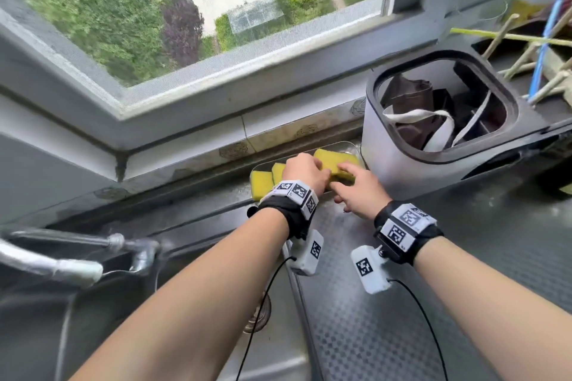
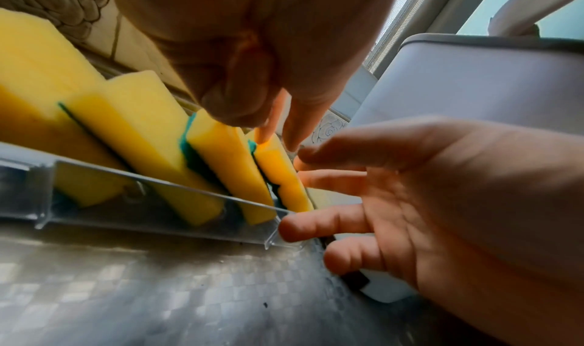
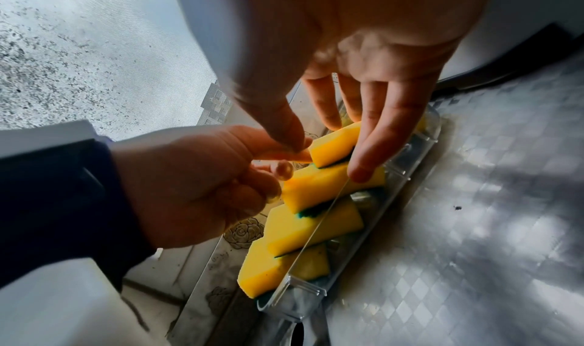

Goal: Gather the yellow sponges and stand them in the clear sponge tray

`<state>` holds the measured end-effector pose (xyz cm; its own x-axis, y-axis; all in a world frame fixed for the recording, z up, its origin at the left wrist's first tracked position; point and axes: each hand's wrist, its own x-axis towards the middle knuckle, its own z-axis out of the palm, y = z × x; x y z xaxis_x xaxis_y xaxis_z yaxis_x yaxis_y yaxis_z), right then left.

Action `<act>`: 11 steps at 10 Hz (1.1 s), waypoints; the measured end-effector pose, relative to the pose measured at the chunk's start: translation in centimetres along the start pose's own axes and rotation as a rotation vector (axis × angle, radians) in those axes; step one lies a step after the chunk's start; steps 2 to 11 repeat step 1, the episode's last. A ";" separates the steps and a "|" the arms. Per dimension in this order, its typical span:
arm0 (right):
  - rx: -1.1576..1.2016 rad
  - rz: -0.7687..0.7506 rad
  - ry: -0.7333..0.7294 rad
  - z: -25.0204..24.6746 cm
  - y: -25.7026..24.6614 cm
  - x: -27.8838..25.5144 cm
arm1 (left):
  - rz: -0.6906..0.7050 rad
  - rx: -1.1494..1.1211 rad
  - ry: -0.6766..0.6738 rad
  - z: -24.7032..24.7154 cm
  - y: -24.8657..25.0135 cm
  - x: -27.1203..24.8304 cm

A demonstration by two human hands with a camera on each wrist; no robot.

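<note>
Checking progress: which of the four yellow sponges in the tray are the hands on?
The sponge at the tray's right end, beside the white bin. The left hand pinches it, the right hand touches it; the other three stand further left.

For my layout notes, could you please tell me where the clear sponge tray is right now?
In the head view, the clear sponge tray sits mid-frame on the steel counter against the tiled ledge, just left of the white bin.
</note>
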<state>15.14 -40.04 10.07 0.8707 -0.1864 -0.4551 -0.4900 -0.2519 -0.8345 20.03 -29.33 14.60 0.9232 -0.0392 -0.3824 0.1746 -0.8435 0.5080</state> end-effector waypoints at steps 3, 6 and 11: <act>-0.004 -0.037 0.018 0.1 0.3 0.3 | -0.007 0.006 0.005 -0.6 -0.2 -0.3; -0.004 -0.037 0.018 0.1 0.3 0.3 | -0.007 0.006 0.005 -0.6 -0.2 -0.3; -0.004 -0.037 0.018 0.1 0.3 0.3 | -0.007 0.006 0.005 -0.6 -0.2 -0.3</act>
